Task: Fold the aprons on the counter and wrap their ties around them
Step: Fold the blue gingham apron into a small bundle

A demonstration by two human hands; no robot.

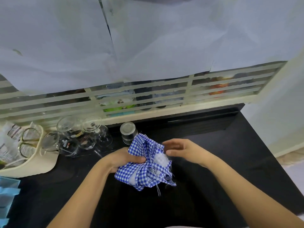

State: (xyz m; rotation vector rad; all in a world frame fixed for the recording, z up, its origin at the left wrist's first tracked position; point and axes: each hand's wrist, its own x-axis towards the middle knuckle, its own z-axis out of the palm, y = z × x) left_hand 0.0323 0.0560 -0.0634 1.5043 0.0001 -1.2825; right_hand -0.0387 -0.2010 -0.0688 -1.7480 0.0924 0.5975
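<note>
A blue-and-white checked apron point(144, 171) is bunched into a small bundle above the middle of the black counter point(205, 186). A tie of the same checked cloth runs round the bundle, and loose threads hang from its lower edge. My left hand point(121, 159) grips the bundle from the left, thumb pressed on top of the cloth. My right hand point(182, 149) hovers just right of the bundle, fingers loosely spread, its fingertips close to a white patch on the cloth; no clear hold shows.
Several upturned glass jars point(92, 134) stand at the back left, one more point(128, 131) behind the apron. A cream tote bag point(31, 160) with packets lies far left, blue cloth point(7, 193) below it. A slatted window sill borders the back; a white wall stands right.
</note>
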